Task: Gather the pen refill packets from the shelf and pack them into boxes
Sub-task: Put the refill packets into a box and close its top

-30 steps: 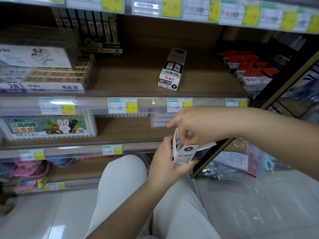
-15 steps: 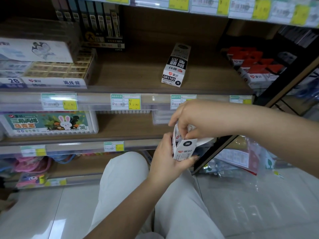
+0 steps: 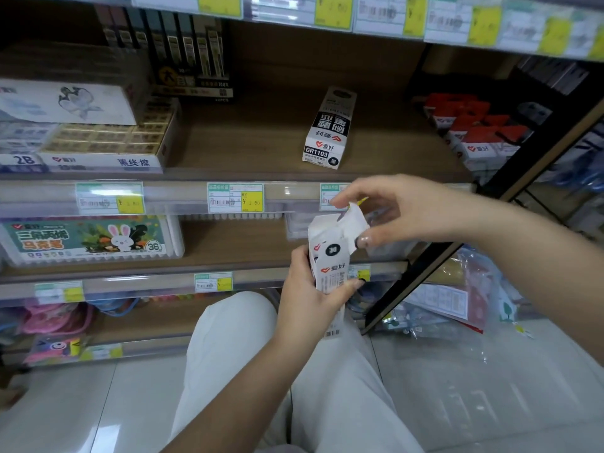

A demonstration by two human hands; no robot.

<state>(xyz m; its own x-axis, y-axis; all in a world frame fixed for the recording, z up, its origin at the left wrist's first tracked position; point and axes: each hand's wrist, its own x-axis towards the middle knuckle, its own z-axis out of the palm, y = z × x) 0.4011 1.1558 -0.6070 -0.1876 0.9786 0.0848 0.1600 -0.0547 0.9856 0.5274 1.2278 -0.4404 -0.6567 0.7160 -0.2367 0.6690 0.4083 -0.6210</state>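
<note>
**Small box held open at the shelf**

Head view: the left hand (image 3: 307, 299) wraps its curled fingers and thumb round the lower body of a small white box (image 3: 330, 256), held upright near the centre, toward 4 o'clock. The right hand (image 3: 385, 212) pinches the box's top flap (image 3: 354, 220) between fingertip and thumb, lifting it open. A second box (image 3: 328, 129) of the same kind lies on the upper shelf (image 3: 248, 148) at 12 o'clock from the hands. I cannot tell what is inside the held box.

The box looks like thin card: light, easily crushed, with flaps that would crease or tear. It is probably best gripped across its broad faces low down, with only gentle fingertip pressure on the flap.
</note>
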